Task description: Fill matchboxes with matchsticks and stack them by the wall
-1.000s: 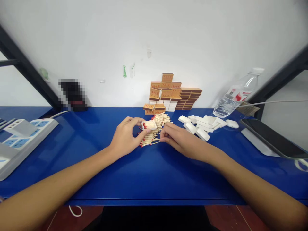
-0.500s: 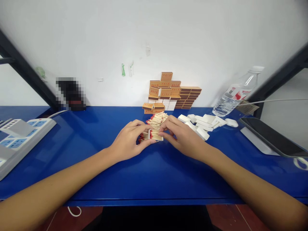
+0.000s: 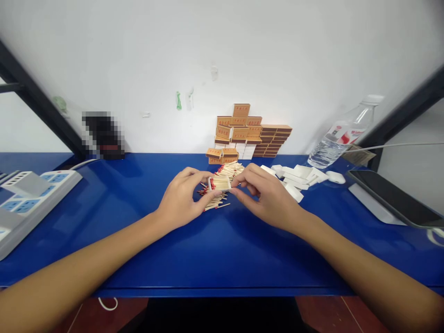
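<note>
My left hand [image 3: 182, 196] and my right hand [image 3: 265, 194] both pinch a small white matchbox tray [image 3: 219, 183] filled with red-tipped matches, held just above the blue table [image 3: 208, 249]. The left fingers grip its left end, the right fingers its right end. Under and behind the tray lies a loose pile of matches [image 3: 227, 178]. Empty white trays [image 3: 294, 178] lie scattered to the right of my right hand.
A stack of orange-brown matchboxes [image 3: 248, 134] stands against the wall. At the right are a tilted water bottle [image 3: 342, 138], a white earbud case [image 3: 336, 176] and a tablet [image 3: 395, 196]. A power strip [image 3: 31, 196] sits at far left, beside a dark blurred object [image 3: 103, 135].
The filled tray, which was pressed low against the match pile half a second ago, now sits higher and level between both hands. My right hand has moved up to its right end.
</note>
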`<state>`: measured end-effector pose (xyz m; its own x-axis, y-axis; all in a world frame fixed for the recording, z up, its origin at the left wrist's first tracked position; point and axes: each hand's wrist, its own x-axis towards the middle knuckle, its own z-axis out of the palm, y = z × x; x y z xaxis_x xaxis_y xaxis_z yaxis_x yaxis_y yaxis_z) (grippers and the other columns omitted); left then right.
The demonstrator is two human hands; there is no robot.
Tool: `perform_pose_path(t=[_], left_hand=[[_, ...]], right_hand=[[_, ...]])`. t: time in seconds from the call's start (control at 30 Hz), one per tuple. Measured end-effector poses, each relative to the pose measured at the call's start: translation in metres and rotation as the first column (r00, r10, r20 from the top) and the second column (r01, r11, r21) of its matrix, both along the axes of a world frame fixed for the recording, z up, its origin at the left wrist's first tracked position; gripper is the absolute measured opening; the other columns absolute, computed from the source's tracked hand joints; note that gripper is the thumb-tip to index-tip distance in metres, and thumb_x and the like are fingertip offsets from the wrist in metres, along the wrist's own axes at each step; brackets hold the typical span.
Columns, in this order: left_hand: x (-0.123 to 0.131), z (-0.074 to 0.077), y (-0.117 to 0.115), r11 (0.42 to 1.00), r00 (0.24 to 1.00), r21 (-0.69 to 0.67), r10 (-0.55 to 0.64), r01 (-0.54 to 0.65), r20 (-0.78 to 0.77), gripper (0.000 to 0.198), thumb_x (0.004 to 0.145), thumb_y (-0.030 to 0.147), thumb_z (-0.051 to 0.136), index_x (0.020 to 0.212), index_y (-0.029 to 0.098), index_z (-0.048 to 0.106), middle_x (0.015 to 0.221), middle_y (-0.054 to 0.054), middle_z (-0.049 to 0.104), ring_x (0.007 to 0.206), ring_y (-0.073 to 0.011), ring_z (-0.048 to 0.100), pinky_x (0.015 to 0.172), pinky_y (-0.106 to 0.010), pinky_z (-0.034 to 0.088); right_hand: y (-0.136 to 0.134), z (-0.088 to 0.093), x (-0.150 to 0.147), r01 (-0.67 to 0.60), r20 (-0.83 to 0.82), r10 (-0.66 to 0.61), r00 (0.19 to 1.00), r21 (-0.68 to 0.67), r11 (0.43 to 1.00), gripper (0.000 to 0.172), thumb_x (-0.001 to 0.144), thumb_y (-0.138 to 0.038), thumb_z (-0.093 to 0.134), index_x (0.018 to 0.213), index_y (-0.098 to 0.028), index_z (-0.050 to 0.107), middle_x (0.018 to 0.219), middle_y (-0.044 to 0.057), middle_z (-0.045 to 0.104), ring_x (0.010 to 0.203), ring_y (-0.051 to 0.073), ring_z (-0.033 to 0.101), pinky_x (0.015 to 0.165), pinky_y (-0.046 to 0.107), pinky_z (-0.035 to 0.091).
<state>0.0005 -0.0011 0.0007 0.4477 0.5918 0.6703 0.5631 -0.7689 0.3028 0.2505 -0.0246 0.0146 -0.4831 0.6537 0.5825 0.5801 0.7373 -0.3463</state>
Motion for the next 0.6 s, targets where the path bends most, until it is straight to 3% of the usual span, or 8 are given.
perform_pose_path(t=[0.1,0.33,0.6], left_hand=[[-0.001,0.002,0.002,0.997,0.995,0.001,0.081,-0.082,0.052,0.026,0.096,0.036,0.073,0.117,0.020,0.070,0.105,-0.006,0.076,0.100,-0.0218,0.069,0.091,-0.040,0.058],[-0.001,0.001,0.001,0.997,0.997,-0.008,0.079,-0.079,0.011,0.025,0.097,0.034,0.073,0.117,0.020,0.069,0.108,-0.005,0.077,0.100,-0.0208,0.070,0.091,-0.040,0.058],[-0.002,-0.001,0.001,0.997,0.997,-0.027,0.071,-0.071,-0.012,0.028,0.096,0.036,0.073,0.119,0.020,0.069,0.110,-0.007,0.076,0.102,-0.0229,0.069,0.092,-0.043,0.058]], right_hand=[[0.001,-0.004,0.000,-0.006,0.070,0.012,0.997,-0.087,0.996,0.002,0.101,-0.018,0.062,0.101,-0.021,0.063,0.095,0.004,0.057,0.082,0.018,0.056,0.071,0.031,0.045],[0.004,-0.013,0.001,-0.011,0.234,0.093,0.968,-0.328,0.945,0.006,0.101,-0.020,0.063,0.095,-0.020,0.065,0.104,0.006,0.058,0.086,0.018,0.058,0.073,0.031,0.047],[0.005,-0.014,0.001,-0.007,0.236,0.083,0.968,-0.307,0.952,0.006,0.102,-0.020,0.061,0.096,-0.020,0.062,0.103,0.006,0.060,0.084,0.018,0.060,0.073,0.032,0.049]])
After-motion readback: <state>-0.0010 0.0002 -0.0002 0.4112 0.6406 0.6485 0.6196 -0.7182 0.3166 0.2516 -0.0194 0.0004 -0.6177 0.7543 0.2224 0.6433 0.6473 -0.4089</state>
